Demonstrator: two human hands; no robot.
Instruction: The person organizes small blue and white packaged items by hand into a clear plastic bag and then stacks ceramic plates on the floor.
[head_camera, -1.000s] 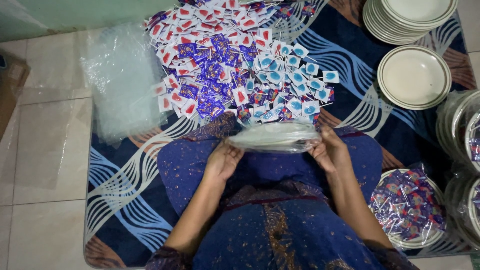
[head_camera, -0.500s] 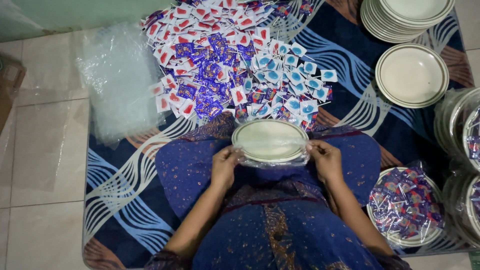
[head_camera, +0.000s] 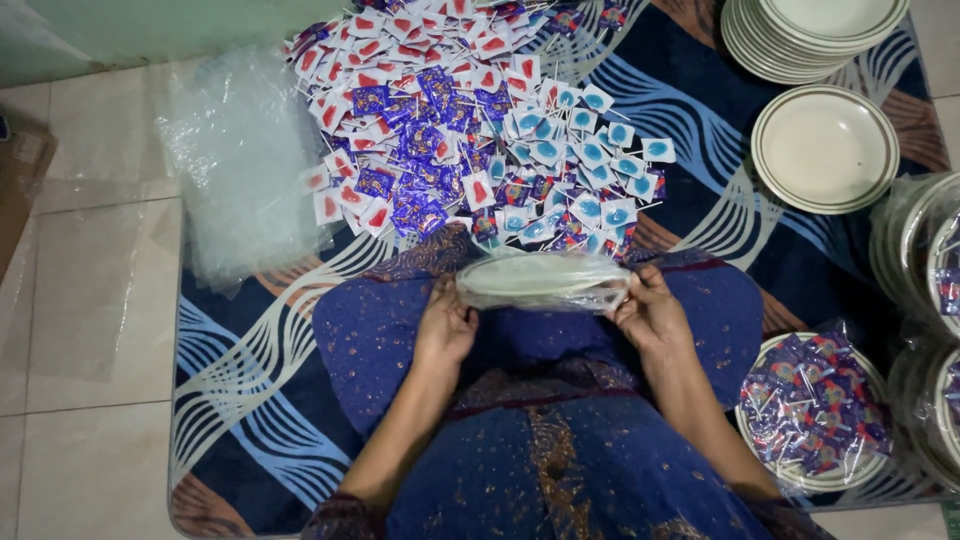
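Plate in clear bag has tipped back since half a second ago: face was up toward me, now it's near edge-on, only the rim showing through the plastic. Bagging looks mid-way, I'm turning it to work the wrap. It sits over my lap, just short of the candy pile. My left hand pinches the left edge, my right hand clamps the right edge, forearms angled inward, wrists low. Filled plate sits to my right.

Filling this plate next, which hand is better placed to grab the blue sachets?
Probably the right hand: the blue sachets lie just beyond it, while the left hand sits nearer purple ones. Both grip the wrapped plate.
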